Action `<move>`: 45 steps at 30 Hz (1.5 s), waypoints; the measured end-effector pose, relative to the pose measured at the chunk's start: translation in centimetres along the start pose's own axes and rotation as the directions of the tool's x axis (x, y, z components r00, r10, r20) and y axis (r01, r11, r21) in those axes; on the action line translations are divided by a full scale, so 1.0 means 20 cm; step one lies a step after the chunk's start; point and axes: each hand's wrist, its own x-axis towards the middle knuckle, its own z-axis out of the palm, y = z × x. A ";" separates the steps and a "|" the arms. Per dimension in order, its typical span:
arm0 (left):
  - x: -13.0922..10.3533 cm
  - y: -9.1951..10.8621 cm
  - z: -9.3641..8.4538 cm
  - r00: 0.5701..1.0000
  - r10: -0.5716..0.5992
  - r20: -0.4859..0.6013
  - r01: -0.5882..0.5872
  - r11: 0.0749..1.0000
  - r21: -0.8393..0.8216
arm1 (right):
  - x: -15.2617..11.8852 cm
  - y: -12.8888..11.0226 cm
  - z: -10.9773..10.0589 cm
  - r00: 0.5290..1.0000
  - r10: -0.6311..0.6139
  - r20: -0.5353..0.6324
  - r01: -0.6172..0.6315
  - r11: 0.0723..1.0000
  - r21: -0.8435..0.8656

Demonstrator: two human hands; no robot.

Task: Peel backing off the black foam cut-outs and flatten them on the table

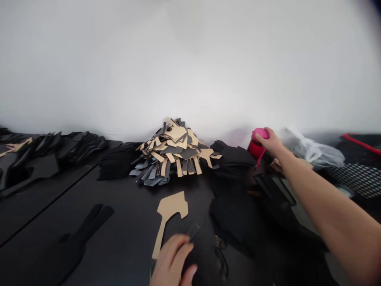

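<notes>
White wall (190,59) behind, smooth, a bit shadowed at the top; black table (125,246) runs up to it, dull sheen, with a straight seam slanting across on the left. Red tub (256,149) with a pink top is near the wall, right of center, tilted, a red strap hanging off its side. My right hand (272,141) grips it, thumb and fingers closed around the upper part, arm stretched in from the right edge. Just left of the tub: a black stack (233,157) of flat cutouts. To its right, a whitish plastic bag (318,153), crumpled, then a black mesh basket (354,178) with a red rim at the frame edge.

My left hand (172,260) is low in the middle, fingers bent and blurred. Thin see-through tip (193,230) pokes out past the fingertips; I can't make out whether I'm gripping it. Tan cutout (172,204) lies flat on the table just beyond that hand, wide end toward the wall.

Farther back, a heaped pile (178,149) of tan, gray and black cutouts, another black stack (117,161) on its left. Dark cutouts (80,145) line the far left, and one loose black piece (92,224) sits lower left.
</notes>
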 end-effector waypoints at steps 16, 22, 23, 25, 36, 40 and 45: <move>0.70 0.28 0.35 0.941 -0.267 0.209 0.302 0.940 -0.160 | -1.07 -0.60 -0.80 0.866 -0.349 0.359 0.331 0.937 0.112; 0.72 0.33 0.22 0.905 -0.352 0.239 0.425 0.769 -0.477 | -1.71 -0.50 -0.72 0.655 -0.431 0.621 0.353 0.901 0.253; 0.69 0.31 0.16 0.893 -0.364 0.263 0.449 0.716 -0.534 | -1.78 -0.45 -0.67 0.633 -0.396 0.665 0.318 0.916 0.243; 0.62 0.26 0.02 0.875 -0.378 0.303 0.480 0.600 -0.640 | -1.89 -0.39 -0.56 0.605 -0.343 0.719 0.265 0.938 0.224; 0.04 -0.14 -0.15 0.716 -0.544 0.437 0.628 0.230 -0.743 | -2.27 -0.69 0.10 0.806 -0.126 0.579 0.285 0.939 -0.193; -0.04 -0.26 -0.16 0.688 -0.618 0.380 0.648 0.288 -0.705 | -2.31 -0.69 0.11 0.789 -0.092 0.608 0.221 0.965 -0.141; -0.15 -0.37 -0.31 0.704 -0.635 0.319 0.616 0.322 -0.719 | -2.30 -0.66 0.04 0.706 -0.119 0.699 0.211 0.976 -0.047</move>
